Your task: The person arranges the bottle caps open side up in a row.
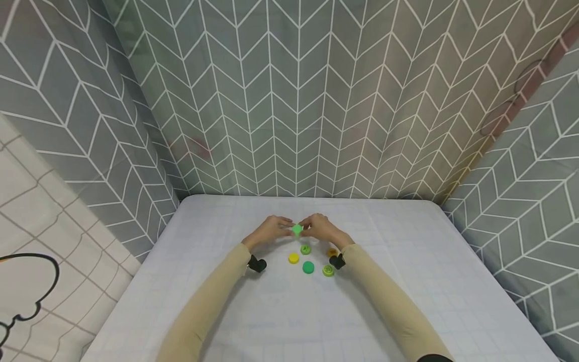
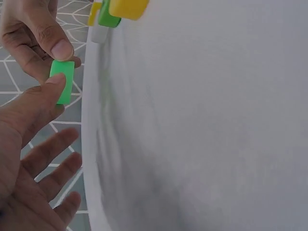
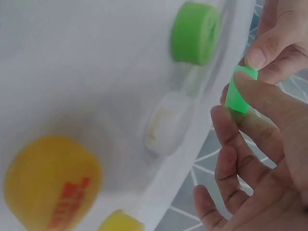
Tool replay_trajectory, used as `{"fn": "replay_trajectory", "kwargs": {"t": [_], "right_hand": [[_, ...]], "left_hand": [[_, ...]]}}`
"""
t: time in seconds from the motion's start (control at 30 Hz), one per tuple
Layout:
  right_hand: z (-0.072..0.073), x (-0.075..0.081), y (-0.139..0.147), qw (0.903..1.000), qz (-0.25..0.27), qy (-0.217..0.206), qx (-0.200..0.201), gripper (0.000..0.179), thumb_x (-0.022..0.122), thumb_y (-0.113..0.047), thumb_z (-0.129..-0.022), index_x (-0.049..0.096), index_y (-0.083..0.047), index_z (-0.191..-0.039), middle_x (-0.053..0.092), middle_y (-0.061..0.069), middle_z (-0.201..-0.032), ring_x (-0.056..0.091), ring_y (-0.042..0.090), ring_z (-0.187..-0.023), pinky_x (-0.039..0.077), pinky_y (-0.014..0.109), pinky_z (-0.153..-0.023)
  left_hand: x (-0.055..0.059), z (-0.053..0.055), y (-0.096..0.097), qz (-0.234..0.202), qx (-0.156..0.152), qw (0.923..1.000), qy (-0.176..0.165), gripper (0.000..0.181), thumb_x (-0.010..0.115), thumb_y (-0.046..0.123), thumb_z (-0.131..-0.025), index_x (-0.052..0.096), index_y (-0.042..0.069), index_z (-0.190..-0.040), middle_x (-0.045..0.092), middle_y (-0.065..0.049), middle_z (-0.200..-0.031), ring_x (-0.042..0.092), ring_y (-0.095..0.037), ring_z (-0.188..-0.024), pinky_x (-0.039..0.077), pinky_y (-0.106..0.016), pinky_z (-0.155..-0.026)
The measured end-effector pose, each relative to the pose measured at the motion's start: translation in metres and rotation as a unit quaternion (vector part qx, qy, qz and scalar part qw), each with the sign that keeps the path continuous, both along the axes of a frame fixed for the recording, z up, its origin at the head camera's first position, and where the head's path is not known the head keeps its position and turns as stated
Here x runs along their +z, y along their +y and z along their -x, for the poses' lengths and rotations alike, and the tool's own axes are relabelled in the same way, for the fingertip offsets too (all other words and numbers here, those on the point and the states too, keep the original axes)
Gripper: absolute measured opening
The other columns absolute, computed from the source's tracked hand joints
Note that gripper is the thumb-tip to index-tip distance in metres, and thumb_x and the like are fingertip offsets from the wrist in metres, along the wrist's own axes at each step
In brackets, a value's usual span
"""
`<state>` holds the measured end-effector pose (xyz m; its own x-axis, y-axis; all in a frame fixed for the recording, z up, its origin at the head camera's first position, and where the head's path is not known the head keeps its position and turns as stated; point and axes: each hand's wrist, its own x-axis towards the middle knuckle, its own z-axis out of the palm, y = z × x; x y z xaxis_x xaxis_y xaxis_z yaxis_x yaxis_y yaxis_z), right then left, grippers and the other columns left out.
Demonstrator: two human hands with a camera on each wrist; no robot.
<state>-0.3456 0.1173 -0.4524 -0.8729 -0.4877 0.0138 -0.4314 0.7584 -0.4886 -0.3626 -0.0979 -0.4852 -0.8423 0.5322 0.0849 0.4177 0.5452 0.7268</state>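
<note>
A small bright green cap-like piece (image 2: 68, 86) is held up between both hands, above the far part of the table. My left hand (image 1: 271, 229) pinches its left side with thumb and forefinger; the other fingers are spread in the left wrist view. From the right, my right hand (image 1: 320, 228) pinches the same piece (image 3: 237, 98) between thumb and fingertips. Closest below the hands lies a light green cap (image 1: 305, 249). An orange cap (image 3: 53, 180) with red lettering sits by the right wrist. A whitish translucent cap (image 3: 168, 124) shows in the right wrist view.
Nearer on the white-covered table (image 1: 280, 311) lie a yellow cap (image 1: 293, 258), a darker green cap (image 1: 308, 267) and a yellow-green cap (image 1: 327, 271). Behind the table's far edge hangs a grey patterned curtain (image 1: 289, 125).
</note>
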Motion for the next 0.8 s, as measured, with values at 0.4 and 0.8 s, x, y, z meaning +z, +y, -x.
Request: {"fn": "replay_trajectory", "kwargs": {"t": [0.4, 0.8], "right_hand": [[-0.021, 0.015, -0.002, 0.9984, 0.038, -0.035, 0.023, 0.033, 0.07, -0.028, -0.089, 0.07, -0.011, -0.118, 0.072, 0.005, -0.109, 0.065, 0.013, -0.091, 0.052, 0.026, -0.073], [-0.038, 0.014, 0.005, 0.9939, 0.098, -0.033, 0.038, 0.035, 0.068, -0.029, -0.091, 0.068, -0.008, -0.118, 0.073, 0.001, -0.103, 0.058, 0.012, -0.084, 0.048, 0.025, -0.067]], "left_hand": [[0.011, -0.016, -0.008, -0.031, -0.014, 0.9992, -0.02, 0.035, 0.074, 0.036, -0.084, 0.072, 0.019, -0.115, 0.073, 0.004, -0.109, 0.064, -0.013, -0.108, 0.051, -0.036, -0.088], [0.01, -0.039, -0.012, -0.089, -0.011, 0.9937, -0.067, 0.047, 0.076, 0.041, -0.081, 0.069, 0.017, -0.121, 0.075, 0.001, -0.092, 0.068, -0.01, -0.088, 0.054, -0.03, -0.081]]}}
